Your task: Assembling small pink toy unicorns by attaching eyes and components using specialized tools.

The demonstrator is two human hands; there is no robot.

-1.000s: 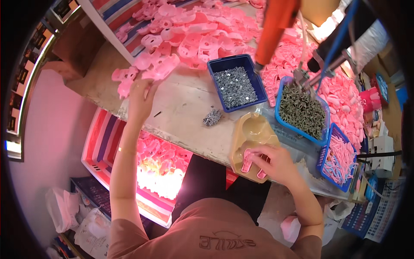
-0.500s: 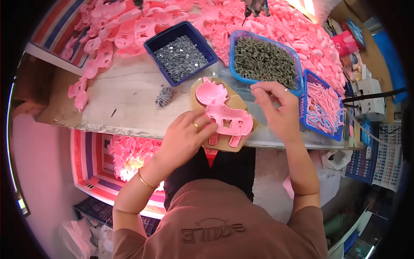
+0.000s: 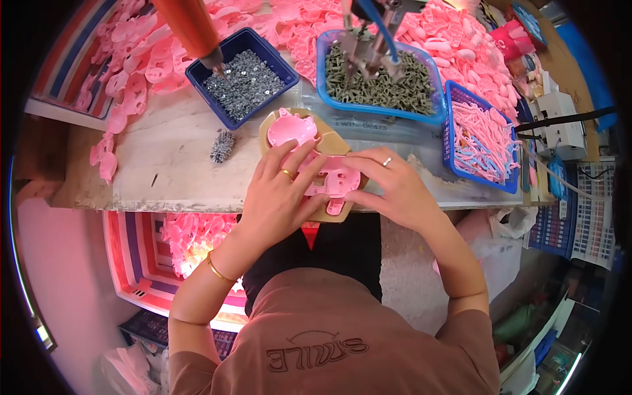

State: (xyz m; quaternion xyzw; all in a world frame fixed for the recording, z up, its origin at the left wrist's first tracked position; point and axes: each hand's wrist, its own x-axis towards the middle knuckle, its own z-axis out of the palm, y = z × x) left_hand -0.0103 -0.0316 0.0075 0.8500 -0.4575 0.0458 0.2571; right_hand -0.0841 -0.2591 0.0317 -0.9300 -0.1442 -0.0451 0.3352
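Note:
A pink animal-shaped plastic shell [image 3: 289,129] lies hollow side up in a tan shaped holder [image 3: 334,143] at the table's front edge. My left hand [image 3: 276,191] lies across its middle, fingers over the body and thumb at the lower edge. On the shell's right end, my right hand [image 3: 395,191] grips with thumb and fingers on either side. Whether a small part is under those fingertips is hidden. Both hands partly cover the shell's body.
Behind stand a dark blue box of small screws [image 3: 240,85], a blue tub of dark green parts [image 3: 401,92] and a basket of pink and blue strips [image 3: 484,148]. An orange power driver [image 3: 191,29] and a metal tool [image 3: 372,49] hang above. Screws cluster on a bit [image 3: 222,146]. Pink shells heap behind.
My right hand has come down and left from beside the green-parts tub onto the shell. The left hand has spread further over it. The hanging tools now reach lower in the picture.

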